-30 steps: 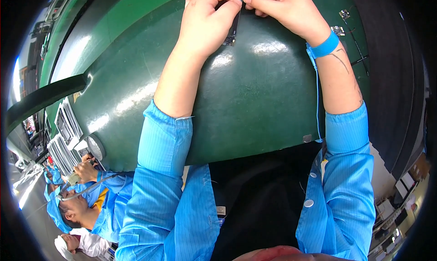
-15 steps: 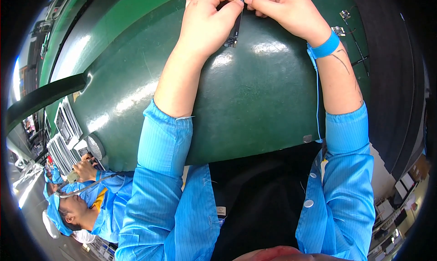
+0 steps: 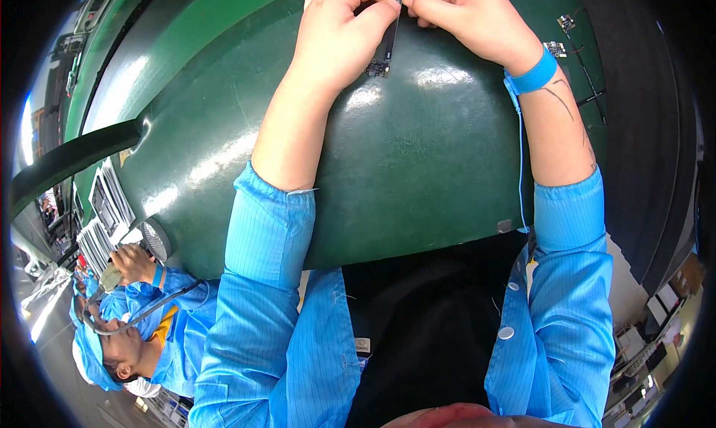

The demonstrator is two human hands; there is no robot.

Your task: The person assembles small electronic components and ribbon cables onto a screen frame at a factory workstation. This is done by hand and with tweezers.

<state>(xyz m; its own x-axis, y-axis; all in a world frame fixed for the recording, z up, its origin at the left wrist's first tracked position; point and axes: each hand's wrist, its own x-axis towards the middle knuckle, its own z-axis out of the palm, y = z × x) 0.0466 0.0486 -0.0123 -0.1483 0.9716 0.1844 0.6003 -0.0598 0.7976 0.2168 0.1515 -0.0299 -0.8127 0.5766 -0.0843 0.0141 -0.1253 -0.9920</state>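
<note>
At the top edge of the view, both hands are at a narrow black circuit strip (image 3: 388, 51) with a small component-covered board at its near end. My left hand (image 3: 341, 34) pinches the strip between thumb and fingertips, and the board end hangs out below its palm. Close beside it, my right hand (image 3: 464, 16) has thumb and finger closed on the strip's upper part. The far end of the strip runs out of the frame. A blue wrist strap (image 3: 534, 75) with a thin cord circles my right wrist.
Two small circuit boards (image 3: 556, 49) with dark strips lie right of my right wrist on the green mat (image 3: 418, 174). A black arm-like bar (image 3: 82, 156) reaches in from the left. Beyond it stand white trays (image 3: 112, 200) and a co-worker's hand (image 3: 134, 264).
My hands and the strip have hardly moved. At the left, the co-worker's hand and head have shifted slightly.
</note>
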